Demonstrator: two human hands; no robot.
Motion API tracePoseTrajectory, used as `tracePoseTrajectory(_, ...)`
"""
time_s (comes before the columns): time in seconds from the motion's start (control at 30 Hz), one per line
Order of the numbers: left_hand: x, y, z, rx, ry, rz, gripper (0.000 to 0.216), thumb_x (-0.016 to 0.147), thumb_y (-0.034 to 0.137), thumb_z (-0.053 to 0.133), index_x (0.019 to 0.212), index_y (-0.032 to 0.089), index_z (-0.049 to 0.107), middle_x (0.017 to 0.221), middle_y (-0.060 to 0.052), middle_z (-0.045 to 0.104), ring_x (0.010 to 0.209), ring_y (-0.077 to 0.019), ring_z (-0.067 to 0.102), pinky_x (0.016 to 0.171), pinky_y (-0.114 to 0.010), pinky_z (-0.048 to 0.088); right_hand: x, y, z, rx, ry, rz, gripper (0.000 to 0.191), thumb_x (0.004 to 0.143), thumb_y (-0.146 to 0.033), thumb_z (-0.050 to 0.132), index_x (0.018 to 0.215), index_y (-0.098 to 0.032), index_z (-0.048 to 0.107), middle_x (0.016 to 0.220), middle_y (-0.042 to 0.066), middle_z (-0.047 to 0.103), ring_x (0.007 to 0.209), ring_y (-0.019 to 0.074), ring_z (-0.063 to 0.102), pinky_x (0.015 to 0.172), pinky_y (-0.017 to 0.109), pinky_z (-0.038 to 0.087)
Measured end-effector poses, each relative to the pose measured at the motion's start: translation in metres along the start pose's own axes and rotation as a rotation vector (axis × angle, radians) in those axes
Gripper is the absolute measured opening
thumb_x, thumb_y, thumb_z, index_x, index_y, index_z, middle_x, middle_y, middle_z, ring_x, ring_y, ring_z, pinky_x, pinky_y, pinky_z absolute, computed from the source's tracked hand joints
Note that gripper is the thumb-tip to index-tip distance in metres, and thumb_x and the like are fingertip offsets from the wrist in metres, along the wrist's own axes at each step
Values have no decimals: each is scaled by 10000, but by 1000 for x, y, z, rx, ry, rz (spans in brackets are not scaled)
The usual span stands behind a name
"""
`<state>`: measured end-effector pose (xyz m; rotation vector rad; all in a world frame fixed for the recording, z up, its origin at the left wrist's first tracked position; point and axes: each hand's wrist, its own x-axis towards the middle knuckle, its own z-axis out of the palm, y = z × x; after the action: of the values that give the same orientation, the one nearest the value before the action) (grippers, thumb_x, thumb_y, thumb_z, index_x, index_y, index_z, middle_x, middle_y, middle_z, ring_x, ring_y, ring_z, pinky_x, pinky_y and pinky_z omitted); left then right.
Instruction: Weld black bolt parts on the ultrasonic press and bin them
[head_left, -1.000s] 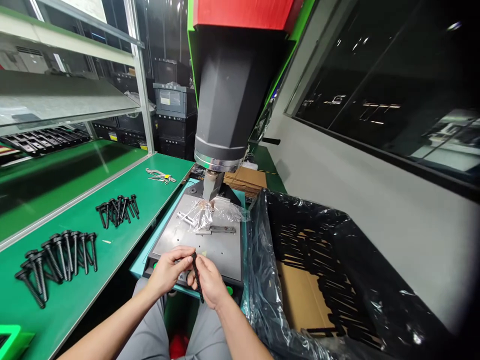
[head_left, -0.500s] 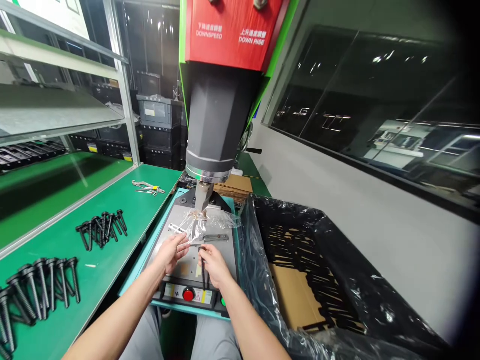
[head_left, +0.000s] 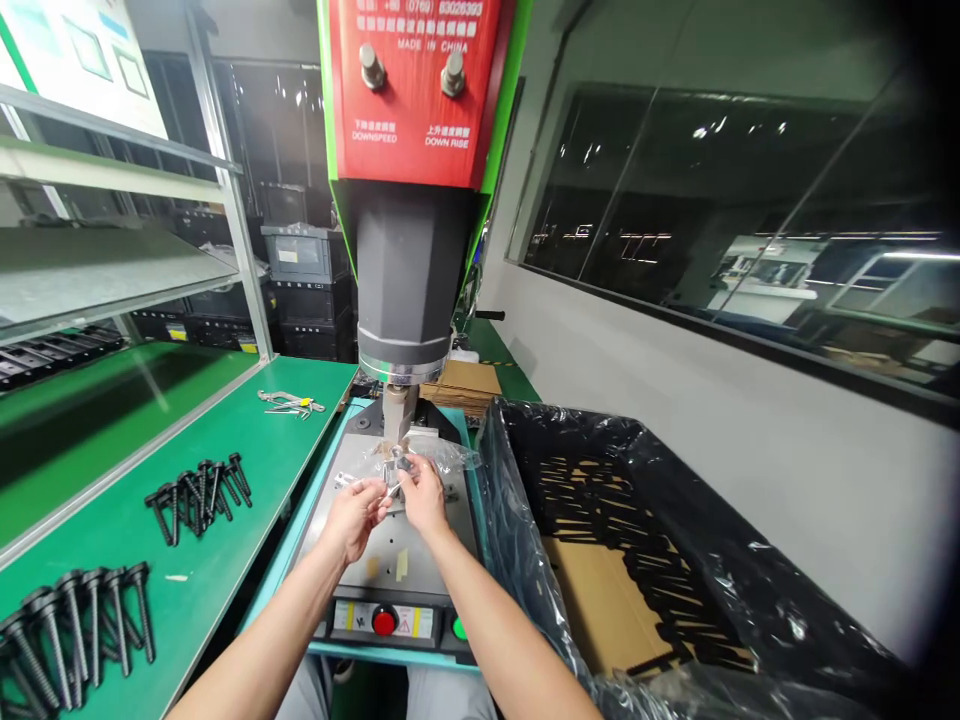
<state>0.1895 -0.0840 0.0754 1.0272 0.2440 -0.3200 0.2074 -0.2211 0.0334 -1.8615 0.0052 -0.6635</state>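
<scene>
My right hand [head_left: 424, 497] pinches a black screw-like part [head_left: 406, 464] beneath the metal horn [head_left: 396, 412] of the press. Most of that part is hidden by fingers and glare. Close beside it, my left hand [head_left: 355, 517] has its thumb and fingers drawn together; whatever sits between them is too small to name. Clear plastic film [head_left: 450, 453] lies around the fixture under the horn, just beyond both hands. Below them is the metal base plate [head_left: 352, 580], with a red button [head_left: 385, 621] on its front panel.
Black threaded screws lie in two groups, a near group [head_left: 94, 610] and a far group [head_left: 199, 490], on the green bench [head_left: 217, 590] at left. Pliers [head_left: 292, 403] lie farther back. A box lined with black plastic [head_left: 517, 560] stands at right, holding many black parts [head_left: 667, 590].
My right hand has lifted the black part up and forward to the fixture. My left hand has moved slightly right, its fingers closing in beside it. The view has tilted upward.
</scene>
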Motion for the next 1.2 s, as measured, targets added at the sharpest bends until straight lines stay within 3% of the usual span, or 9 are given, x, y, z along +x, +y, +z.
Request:
tracePoseTrajectory(0.17,3,3,1,19,4,18,161,719,114,763,803,149,630,678,14,632,564,-90,627,501,-158,477,23,0,9,-30,-7,-29,283,767,-180,596,1039,-200,671,1076,87,667,1018,261,590,903,381,464)
tracePoseTrajectory(0.37,8,4,1,7,33,20,144,723,105,746,785,151,624,659,-1,641,552,-98,631,477,-161,477,47,10,19,-75,-26,-3,231,713,-193,661,943,-172,669,1009,99,661,958,276,589,893,399,453)
tracePoseTrajectory(0.5,9,4,1,-1,45,10,148,719,100,749,775,145,620,657,-1,642,548,-95,632,469,-156,469,57,13,11,-78,-133,-29,211,726,-238,689,928,-178,667,891,51,654,824,240,604,790,356,484)
tracePoseTrajectory(0.63,9,3,1,0,57,5,124,736,106,726,773,150,617,644,5,635,552,-94,633,480,-157,463,63,14,5,-75,-208,-98,96,788,-199,628,845,-189,704,994,67,648,967,232,613,914,345,460)
tracePoseTrajectory(1.07,15,-9,-5,52,81,77,192,633,145,768,754,142,619,620,23,637,538,-97,639,491,-164,451,59,17,8,-177,-108,-199,76,788,-163,677,826,-202,731,1035,85,676,1024,261,590,982,388,419)
tracePoseTrajectory(1.2,15,-10,-7,58,86,92,234,605,160,792,759,143,617,620,18,634,538,-103,640,480,-168,446,59,13,6,-192,-131,-266,82,793,-165,701,745,-231,706,887,41,700,955,247,590,916,359,435)
